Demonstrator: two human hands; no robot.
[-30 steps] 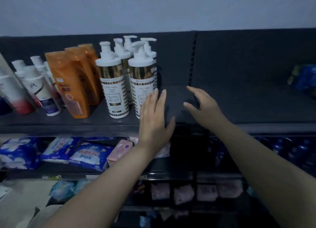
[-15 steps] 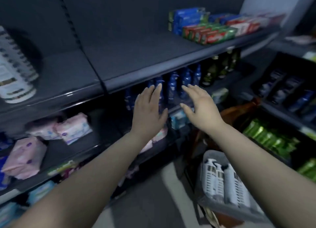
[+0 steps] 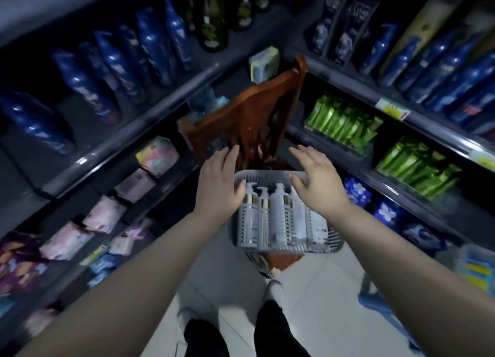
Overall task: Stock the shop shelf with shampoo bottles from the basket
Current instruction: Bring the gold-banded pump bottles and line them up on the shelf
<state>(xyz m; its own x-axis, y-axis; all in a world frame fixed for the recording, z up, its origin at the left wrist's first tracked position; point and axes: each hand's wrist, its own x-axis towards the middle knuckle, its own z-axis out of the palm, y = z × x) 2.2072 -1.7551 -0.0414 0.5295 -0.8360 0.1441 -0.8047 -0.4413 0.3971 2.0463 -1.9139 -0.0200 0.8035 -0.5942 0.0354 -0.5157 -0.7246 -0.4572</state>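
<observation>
Hands: the left hand (image 3: pixel 218 182) and the right hand (image 3: pixel 317 185) are held out palm-down with fingers straight and spread, well apart from each other, gripping nothing.
Left hand position: over the left rim of the basket (image 3: pixel 267 173), with the thumb right by the pump head of the leftmost bottle. Whether it touches cannot be told.
Right hand position: over the right side of the basket, hiding the tops of the bottles on that side. Contact cannot be told.
Shampoo bottles (image 3: pixel 280 217): several white pump bottles with gold bands lie side by side in the basket, pump heads pointing away from the person. They lie between and just under the two hands.
Basket: grey plastic with slotted walls, resting on the seat of a wooden chair (image 3: pixel 254 115).
Legs (image 3: pixel 273 330): in dark trousers, standing on a pale tiled floor (image 3: pixel 316 289) in front of the chair.
Chair back: brown, rising behind the basket, beyond the fingertips.
Left shelves: pastel packs (image 3: pixel 104 214) low down, with a row of blue bottles (image 3: pixel 117 64) on the shelf above.
Right shelves: green packets (image 3: pixel 340 121), with more blue bottles above them.
</observation>
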